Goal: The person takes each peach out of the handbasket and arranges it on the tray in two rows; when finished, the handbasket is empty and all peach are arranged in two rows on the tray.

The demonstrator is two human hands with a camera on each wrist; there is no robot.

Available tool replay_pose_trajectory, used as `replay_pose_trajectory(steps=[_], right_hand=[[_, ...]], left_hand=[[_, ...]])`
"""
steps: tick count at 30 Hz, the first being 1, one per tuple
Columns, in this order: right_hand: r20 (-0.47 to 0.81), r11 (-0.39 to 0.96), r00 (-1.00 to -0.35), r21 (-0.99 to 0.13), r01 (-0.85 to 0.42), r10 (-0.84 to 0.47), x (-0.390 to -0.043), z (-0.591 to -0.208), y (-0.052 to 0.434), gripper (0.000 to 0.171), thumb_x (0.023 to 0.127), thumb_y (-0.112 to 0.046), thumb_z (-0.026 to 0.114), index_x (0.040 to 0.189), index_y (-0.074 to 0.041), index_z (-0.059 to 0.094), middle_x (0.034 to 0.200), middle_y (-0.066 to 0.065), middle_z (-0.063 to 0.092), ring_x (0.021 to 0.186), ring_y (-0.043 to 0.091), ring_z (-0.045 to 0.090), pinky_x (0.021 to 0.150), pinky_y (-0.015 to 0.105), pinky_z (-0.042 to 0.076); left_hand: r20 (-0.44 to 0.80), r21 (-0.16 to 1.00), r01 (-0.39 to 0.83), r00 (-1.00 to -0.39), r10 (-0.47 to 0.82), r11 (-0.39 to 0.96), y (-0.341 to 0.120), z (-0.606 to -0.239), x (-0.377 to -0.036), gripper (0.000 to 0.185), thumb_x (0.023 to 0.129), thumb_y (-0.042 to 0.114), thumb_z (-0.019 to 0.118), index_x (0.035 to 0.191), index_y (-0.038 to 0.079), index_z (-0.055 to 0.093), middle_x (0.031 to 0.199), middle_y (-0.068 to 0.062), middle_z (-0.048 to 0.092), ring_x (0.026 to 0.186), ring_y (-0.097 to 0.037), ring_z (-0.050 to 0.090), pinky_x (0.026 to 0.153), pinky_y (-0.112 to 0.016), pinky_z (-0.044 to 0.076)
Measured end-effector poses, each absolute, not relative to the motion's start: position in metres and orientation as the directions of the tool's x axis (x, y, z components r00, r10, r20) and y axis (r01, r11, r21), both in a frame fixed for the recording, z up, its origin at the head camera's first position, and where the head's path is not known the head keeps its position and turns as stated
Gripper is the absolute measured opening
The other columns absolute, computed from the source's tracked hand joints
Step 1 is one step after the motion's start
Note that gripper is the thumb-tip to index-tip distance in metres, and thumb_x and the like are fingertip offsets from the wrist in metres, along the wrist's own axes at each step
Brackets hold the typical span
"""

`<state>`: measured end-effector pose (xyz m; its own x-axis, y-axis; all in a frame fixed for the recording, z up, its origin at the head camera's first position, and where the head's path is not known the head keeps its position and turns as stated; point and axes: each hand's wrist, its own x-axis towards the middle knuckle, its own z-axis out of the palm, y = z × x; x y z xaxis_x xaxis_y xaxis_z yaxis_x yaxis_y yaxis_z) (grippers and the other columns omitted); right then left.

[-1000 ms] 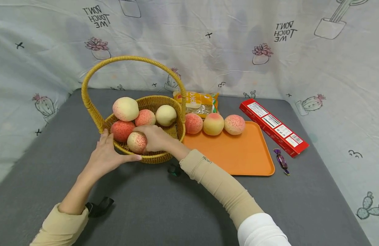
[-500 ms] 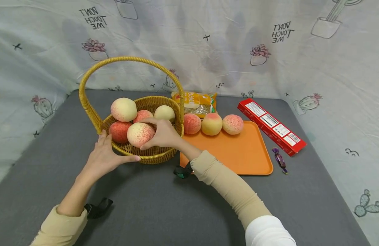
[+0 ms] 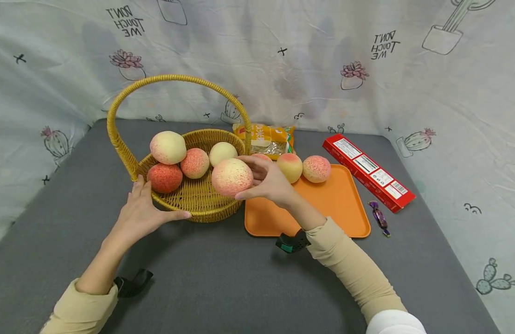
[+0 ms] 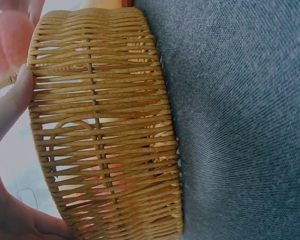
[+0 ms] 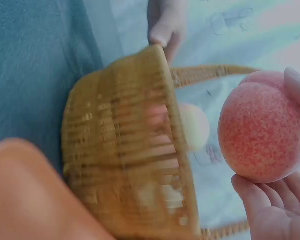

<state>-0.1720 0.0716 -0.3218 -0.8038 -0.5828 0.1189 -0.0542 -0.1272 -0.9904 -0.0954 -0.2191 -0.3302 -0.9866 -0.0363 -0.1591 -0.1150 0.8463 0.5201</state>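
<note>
My right hand [image 3: 273, 182] holds a pale, red-speckled peach [image 3: 231, 177] between thumb and fingers, over the right front rim of a yellow wicker basket [image 3: 211, 215]. The same peach [image 5: 260, 130] looks pinker in the right wrist view, apart from the basket's side. On the basket's left rim rest the spread fingers of my left hand [image 3: 139, 214], its thumb reaching along the front rim. Inside sit a red peach [image 3: 164, 178], a pink peach [image 3: 195, 163], a cream peach [image 3: 222, 153], and a large pale peach [image 3: 168, 147] leaning high on the left.
An orange tray [image 3: 316, 208] lies right of the basket, bearing peaches [image 3: 317, 169] along its back edge; my right hand partly hides one. Behind stands a yellow food packet [image 3: 272, 139]. A red box [image 3: 368, 171] and a purple wrapped candy [image 3: 379, 218] lie farther right.
My right hand has lifted the speckled peach from the front of the basket and carried it rightward to the rim. My left hand stays at the basket's left rim.
</note>
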Motion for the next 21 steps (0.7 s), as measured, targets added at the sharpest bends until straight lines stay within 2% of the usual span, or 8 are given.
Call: replay_pose_trajectory(steps=[4,6,9,13,21], right_hand=[[0.130,-0.178,-0.842,-0.983,-0.041,-0.524,-0.172,-0.322,0.099,0.098,0.062,-0.013,0.093,0.142,0.008,0.041,0.139,0.024,0.047,0.119,0.031,0.055,0.097,0.040,0.048],[0.117,-0.181,-0.867,-0.983,-0.031,-0.485,-0.172,-0.321,0.112,0.108,0.057,-0.022,0.096,0.143,0.008,0.039,0.139,0.023,0.047,0.117,0.028,0.057,0.095,0.038,0.049],[0.095,-0.166,-0.900,-0.986,-0.025,-0.425,-0.172,-0.319,0.129,0.098,0.064,-0.011,0.092,0.144,0.007,0.038,0.134,0.017,0.050,0.112,0.023,0.058,0.091,0.033,0.052],[0.095,-0.144,-0.932,-0.988,-0.047,-0.350,-0.176,-0.320,0.147,0.078,0.072,0.009,0.075,0.142,0.009,0.040,0.127,0.009,0.054,0.109,0.019,0.059,0.087,0.029,0.053],[0.044,-0.122,-0.973,-0.992,-0.017,-0.225,-0.175,-0.322,0.172,0.067,0.081,0.008,0.061,0.143,0.008,0.036,0.127,0.007,0.049,0.108,0.018,0.053,0.084,0.024,0.052]], left_hand=[[-0.160,0.520,-0.117,-0.986,-0.038,0.846,-0.220,-0.330,-0.095,0.135,0.071,0.064,0.076,0.148,-0.016,-0.001,0.151,-0.038,-0.015,0.136,-0.062,-0.001,0.099,-0.074,0.020],[-0.161,0.522,-0.118,-0.986,-0.038,0.845,-0.219,-0.330,-0.095,0.135,0.071,0.064,0.077,0.148,-0.015,-0.001,0.151,-0.038,-0.015,0.136,-0.061,0.000,0.099,-0.074,0.020],[-0.165,0.522,-0.119,-0.986,-0.037,0.844,-0.219,-0.330,-0.095,0.135,0.071,0.064,0.077,0.148,-0.016,-0.001,0.151,-0.038,-0.015,0.136,-0.061,0.000,0.099,-0.074,0.020],[-0.169,0.519,-0.123,-0.985,-0.039,0.846,-0.220,-0.329,-0.095,0.135,0.071,0.064,0.076,0.148,-0.016,-0.001,0.151,-0.038,-0.015,0.134,-0.063,0.001,0.098,-0.075,0.020],[-0.167,0.527,-0.121,-0.985,-0.037,0.841,-0.219,-0.330,-0.095,0.135,0.072,0.063,0.076,0.148,-0.016,-0.001,0.152,-0.037,-0.015,0.136,-0.061,-0.001,0.099,-0.075,0.020]])
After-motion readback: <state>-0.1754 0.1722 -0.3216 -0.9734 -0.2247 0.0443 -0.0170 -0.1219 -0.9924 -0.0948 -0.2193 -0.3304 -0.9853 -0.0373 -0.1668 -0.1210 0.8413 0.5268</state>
